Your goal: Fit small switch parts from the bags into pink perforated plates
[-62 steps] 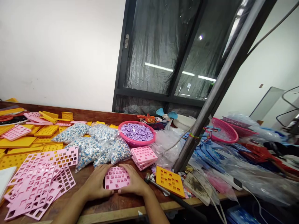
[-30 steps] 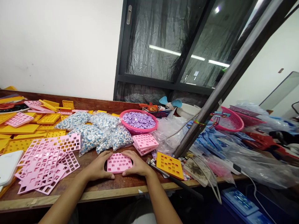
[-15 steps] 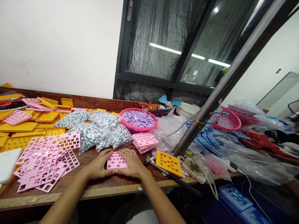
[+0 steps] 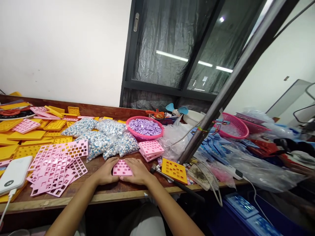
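Note:
Between my two hands is a pink plastic panel (image 4: 122, 168) with rows of square holes, held low over the wooden table or resting on it; I cannot tell which. My left hand (image 4: 107, 171) grips its left edge, thumb at the near side and fingers at the far side. On the right edge my right hand (image 4: 136, 171) has the same kind of hold. To the left lies a loose pile of thin pink grid sheets (image 4: 52, 170). A short stack of pink panels (image 4: 151, 149) sits beyond my right hand, near a yellow panel (image 4: 174, 170) and a hammer (image 4: 169, 178).
Clear bags of small blue and white pieces (image 4: 98, 144) lie behind my hands, beside a pink basket (image 4: 145, 135) of purple pieces. Yellow panels (image 4: 27, 135) crowd the left, with a white power bank (image 4: 17, 173). A slanted metal post (image 4: 209, 121) rises at the right.
My view has shifted a little to the left, showing more of the power bank and its cable. Both hands keep the same grip on the pink panel.

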A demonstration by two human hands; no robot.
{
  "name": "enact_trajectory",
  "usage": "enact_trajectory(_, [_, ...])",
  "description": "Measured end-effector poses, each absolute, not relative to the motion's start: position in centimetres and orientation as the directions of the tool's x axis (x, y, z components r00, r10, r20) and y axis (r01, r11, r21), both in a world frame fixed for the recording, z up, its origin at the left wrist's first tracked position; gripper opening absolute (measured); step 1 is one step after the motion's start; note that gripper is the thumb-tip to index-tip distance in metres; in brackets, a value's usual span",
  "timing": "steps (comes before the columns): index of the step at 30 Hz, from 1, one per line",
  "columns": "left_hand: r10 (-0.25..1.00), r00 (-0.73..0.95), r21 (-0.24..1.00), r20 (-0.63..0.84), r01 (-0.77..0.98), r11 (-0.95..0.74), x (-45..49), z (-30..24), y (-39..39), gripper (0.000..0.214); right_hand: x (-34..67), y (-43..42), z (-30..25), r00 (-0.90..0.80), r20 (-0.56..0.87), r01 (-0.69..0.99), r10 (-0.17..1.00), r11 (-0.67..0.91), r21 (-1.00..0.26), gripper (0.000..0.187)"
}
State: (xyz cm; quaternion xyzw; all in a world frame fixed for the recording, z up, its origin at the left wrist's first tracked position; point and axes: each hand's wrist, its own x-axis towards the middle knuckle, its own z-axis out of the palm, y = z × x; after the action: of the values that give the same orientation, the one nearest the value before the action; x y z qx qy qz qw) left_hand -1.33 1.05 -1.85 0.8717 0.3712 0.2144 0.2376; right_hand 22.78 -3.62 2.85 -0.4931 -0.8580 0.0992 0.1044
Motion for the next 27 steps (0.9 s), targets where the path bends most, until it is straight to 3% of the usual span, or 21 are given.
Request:
enact_trajectory(4, [0.742, 0.649, 0.563, 0.169, 0.554, -0.613, -2.7, -1.4, 0.0, 0.094, 26.2, -8.0, 3.9, -0.43, 0.18, 0.838, 0.885, 0.465, -0.283, 0.101])
enact_trajectory(8, [0.758, 0.624, 0.545, 0.189, 0.576, -0.61, -3.2, -1.4, -2.0, 0.089, 35.4, -14.4, 3.1, -0.04, 0.395, 0.971, 0.918, 0.128, -0.2, 0.053])
enact_trajectory(10, [0.795, 0.566, 0.489, 0.217, 0.642, -0.591, -2.5, -1.6, -3.1, 0.081, 39.8, -17.2, 1.7, 0.06, 0.419, 0.996, 0.906, -0.026, -0.088, 0.045])
enact_trajectory(14, [0.835, 0.5, 0.375, 0.228, 0.747, -0.549, -0.9, -2.1, -4.5, 0.076, 43.6, -19.9, -1.0, 0.028, 0.392, 0.998, 0.92, -0.048, 0.041, 0.036])
enact_trajectory(17, [0.842, 0.494, 0.352, 0.216, 0.765, -0.539, -0.9, -2.4, -4.8, 0.079, 42.3, -20.1, -1.6, 0.07, 0.337, 0.993, 0.939, -0.097, 0.063, 0.032])
enact_trajectory(20, [0.852, 0.478, 0.326, 0.212, 0.788, -0.523, -1.5, -2.6, -5.0, 0.079, 40.1, -20.4, -0.5, 0.165, 0.192, 0.986, 0.967, -0.164, -0.021, 0.037])
enact_trajectory(22, [0.853, 0.476, 0.314, 0.214, 0.793, -0.522, -1.8, -2.8, -5.2, 0.078, 38.5, -20.8, 0.8, 0.16, 0.122, 0.976, 0.98, -0.138, -0.171, 0.038])
enact_trajectory(25, [0.84, 0.492, 0.301, 0.229, 0.785, -0.541, -1.7, -3.0, -5.5, 0.077, 35.6, -20.9, 2.7, 0.031, 0.15, 0.879, 0.988, 0.045, -0.474, 0.038])
enact_trajectory(27, [0.83, 0.503, 0.293, 0.24, 0.778, -0.556, -1.5, -3.1, -5.5, 0.077, 33.3, -20.3, 3.6, -0.026, 0.201, 0.8, 0.979, 0.141, -0.583, 0.04])
